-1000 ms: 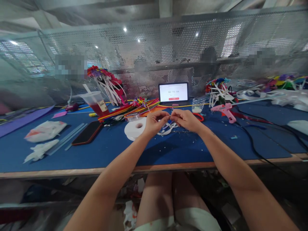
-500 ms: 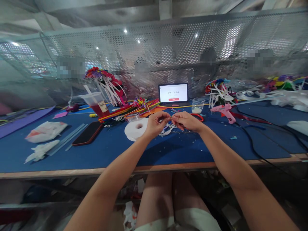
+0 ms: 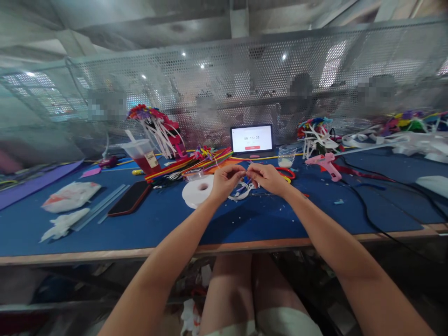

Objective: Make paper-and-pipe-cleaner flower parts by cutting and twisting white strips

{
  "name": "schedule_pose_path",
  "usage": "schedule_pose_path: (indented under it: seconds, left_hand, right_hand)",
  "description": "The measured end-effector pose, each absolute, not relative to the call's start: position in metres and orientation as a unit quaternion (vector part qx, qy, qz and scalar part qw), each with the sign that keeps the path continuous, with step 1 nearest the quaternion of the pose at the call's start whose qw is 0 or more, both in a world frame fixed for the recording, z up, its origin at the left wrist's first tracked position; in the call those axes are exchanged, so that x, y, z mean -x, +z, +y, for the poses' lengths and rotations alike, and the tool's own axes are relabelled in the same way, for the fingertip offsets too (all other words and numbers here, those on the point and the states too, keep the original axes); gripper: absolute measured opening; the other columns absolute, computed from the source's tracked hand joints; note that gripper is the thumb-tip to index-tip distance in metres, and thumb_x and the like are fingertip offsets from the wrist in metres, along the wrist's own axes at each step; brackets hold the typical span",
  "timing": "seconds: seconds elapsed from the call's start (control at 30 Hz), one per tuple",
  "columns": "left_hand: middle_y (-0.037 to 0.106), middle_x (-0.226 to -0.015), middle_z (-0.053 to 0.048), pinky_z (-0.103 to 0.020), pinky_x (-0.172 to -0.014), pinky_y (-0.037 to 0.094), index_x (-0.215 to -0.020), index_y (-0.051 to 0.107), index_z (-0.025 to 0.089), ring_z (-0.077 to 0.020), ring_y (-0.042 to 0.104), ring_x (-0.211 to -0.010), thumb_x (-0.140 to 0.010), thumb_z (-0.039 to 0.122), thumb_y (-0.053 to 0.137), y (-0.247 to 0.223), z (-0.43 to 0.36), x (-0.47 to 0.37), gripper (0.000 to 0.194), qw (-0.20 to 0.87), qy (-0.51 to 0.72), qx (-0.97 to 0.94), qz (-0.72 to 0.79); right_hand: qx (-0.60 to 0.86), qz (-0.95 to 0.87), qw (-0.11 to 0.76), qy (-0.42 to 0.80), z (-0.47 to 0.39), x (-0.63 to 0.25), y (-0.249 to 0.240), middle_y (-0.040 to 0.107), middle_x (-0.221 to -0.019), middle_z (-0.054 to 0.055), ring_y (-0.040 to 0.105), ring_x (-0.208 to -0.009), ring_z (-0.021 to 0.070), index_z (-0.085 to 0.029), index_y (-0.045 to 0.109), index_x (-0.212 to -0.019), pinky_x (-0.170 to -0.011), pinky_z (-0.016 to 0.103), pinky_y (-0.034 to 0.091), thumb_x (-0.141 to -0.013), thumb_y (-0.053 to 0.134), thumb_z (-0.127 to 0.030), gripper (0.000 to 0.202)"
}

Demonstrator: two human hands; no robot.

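My left hand (image 3: 226,182) and my right hand (image 3: 266,178) meet above the middle of the blue table, fingertips pinched close together. Whatever lies between the fingertips is too small to make out; a thin pale strand rises beside my left hand. A white spool (image 3: 198,190) lies just left of my left hand. Below and between the hands is a coil of white ribbon (image 3: 240,195) on the table. Scissors with red and yellow handles (image 3: 287,175) lie behind my right hand, which partly hides them.
Behind stands a tablet (image 3: 252,139) with a timer. To the left are a drink cup (image 3: 143,156), a phone (image 3: 130,199), pipe cleaners (image 3: 171,170) and a plastic bag (image 3: 72,196). A pink glue gun (image 3: 325,164) with a black cable lies right.
Both hands stay together, with my right hand's fingers shifted slightly left. The view has tilted a little, and the tablet's timer has advanced by one second.
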State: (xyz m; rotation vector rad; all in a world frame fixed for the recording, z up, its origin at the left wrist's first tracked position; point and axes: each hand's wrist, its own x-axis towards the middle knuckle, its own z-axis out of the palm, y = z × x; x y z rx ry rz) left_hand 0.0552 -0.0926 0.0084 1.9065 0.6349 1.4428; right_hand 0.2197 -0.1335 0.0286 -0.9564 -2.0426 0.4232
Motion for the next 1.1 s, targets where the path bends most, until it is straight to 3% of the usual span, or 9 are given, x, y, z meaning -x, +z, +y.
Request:
schedule_pose_path:
  seconds: [0.23, 0.6, 0.7, 0.87, 0.97, 1.1]
  left_hand:
    - [0.063, -0.069, -0.001, -0.022, -0.057, 0.045, -0.078, 0.066, 0.016, -0.0100, 0.056, -0.060, -0.066, 0.031, 0.068, 0.006, -0.090, -0.056, 0.019, 0.399, 0.541, -0.704, 0.229]
    - [0.060, -0.061, 0.001, -0.022, -0.054, 0.042, -0.066, 0.064, 0.015, -0.0098, 0.053, -0.056, -0.070, 0.027, 0.064, 0.011, -0.094, -0.053, 0.012, 0.325, 0.579, -0.699, 0.264]
    - [0.065, -0.070, 0.000, -0.023, -0.061, 0.046, -0.077, 0.067, 0.016, -0.0107, 0.058, -0.063, -0.070, 0.028, 0.065, 0.010, -0.088, -0.052, 0.014, 0.353, 0.568, -0.700, 0.250]
    - [0.066, -0.100, -0.007, -0.030, -0.083, 0.047, -0.107, 0.061, 0.019, -0.0159, 0.060, -0.094, -0.065, 0.025, 0.070, 0.007, -0.077, -0.050, 0.044, 0.324, 0.555, -0.722, 0.256]
    - [0.067, -0.090, -0.006, -0.028, -0.075, 0.048, -0.095, 0.065, 0.017, -0.0152, 0.061, -0.083, -0.063, 0.031, 0.071, 0.006, -0.079, -0.052, 0.036, 0.303, 0.598, -0.677, 0.305]
    - [0.061, -0.058, 0.000, -0.023, -0.055, 0.045, -0.068, 0.066, 0.014, -0.0108, 0.055, -0.054, -0.065, 0.041, 0.068, 0.003, -0.092, -0.062, 0.026, 0.393, 0.589, -0.633, 0.315]
  right_hand:
    - [0.362, -0.811, 0.416, 0.194, -0.132, -0.223, 0.028, 0.053, -0.052, -0.003, 0.047, -0.051, 0.0078, -0.019, 0.048, -0.070, -0.057, 0.023, 0.036, -0.090, 0.038, -0.031, 0.025]
    - [0.373, -0.822, 0.396, 0.166, -0.133, -0.216, 0.026, 0.059, -0.062, -0.001, 0.049, -0.055, 0.0089, -0.018, 0.051, -0.078, -0.056, 0.023, 0.035, -0.087, 0.042, -0.032, 0.019]
    - [0.384, -0.817, 0.417, 0.108, -0.130, -0.217, 0.022, 0.058, -0.062, -0.001, 0.049, -0.055, 0.0089, -0.018, 0.054, -0.078, -0.056, 0.023, 0.034, -0.087, 0.041, -0.031, 0.021]
    - [0.441, -0.791, 0.417, -0.074, -0.126, -0.223, 0.018, 0.062, -0.070, 0.003, 0.053, -0.062, 0.0125, -0.018, 0.059, -0.084, -0.059, 0.026, 0.034, -0.088, 0.039, -0.031, 0.024]
    - [0.472, -0.766, 0.398, -0.175, -0.126, -0.226, 0.017, 0.065, -0.076, 0.007, 0.055, -0.068, 0.0157, -0.019, 0.061, -0.088, -0.063, 0.028, 0.034, -0.090, 0.036, -0.031, 0.028]
    - [0.484, -0.749, 0.371, -0.259, -0.129, -0.223, 0.016, 0.066, -0.079, 0.009, 0.055, -0.076, 0.0182, -0.019, 0.063, -0.088, -0.063, 0.029, 0.034, -0.091, 0.034, -0.027, 0.030]
